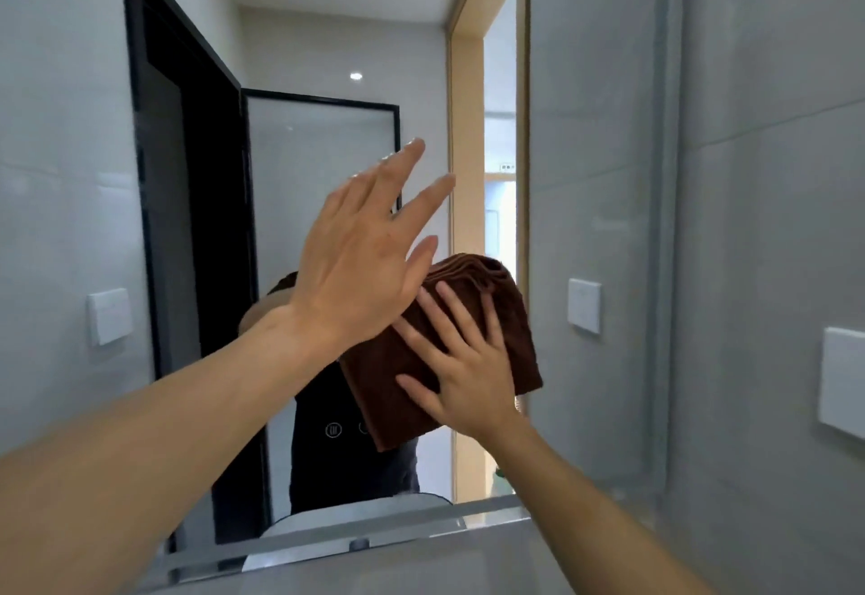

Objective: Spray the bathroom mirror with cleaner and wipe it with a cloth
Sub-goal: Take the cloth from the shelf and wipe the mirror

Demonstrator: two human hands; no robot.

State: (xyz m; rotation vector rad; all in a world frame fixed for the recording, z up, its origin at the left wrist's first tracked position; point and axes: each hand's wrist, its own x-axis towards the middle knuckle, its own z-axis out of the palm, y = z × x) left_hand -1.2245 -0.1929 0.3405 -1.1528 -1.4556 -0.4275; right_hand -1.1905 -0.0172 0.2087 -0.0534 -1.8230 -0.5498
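**Wiping under way, spraying looks done**

I judge the task to be in its wiping stage. No spray bottle shows anywhere in my view, and both hands are up at the mirror [327, 173], so I take the spraying as already done, though I cannot see wet patches or droplets to confirm it.

My right hand [468, 360] lies flat with fingers spread on the brown cloth [515, 313], pressing it against the glass near the mirror's right edge, about mid-height. My left hand [365, 257] is open, fingers straight and slightly fanned, holding nothing; it sits just left of the cloth and overlaps its upper corner. Whether it touches the glass I cannot tell.

The cloth is folded into a thick pad, bunched at its top edge, and looks soft and dry enough.

The mirror looks fairly clear, with no obvious streaks. Most of its surface to the left and above the cloth probably remains to be wiped.
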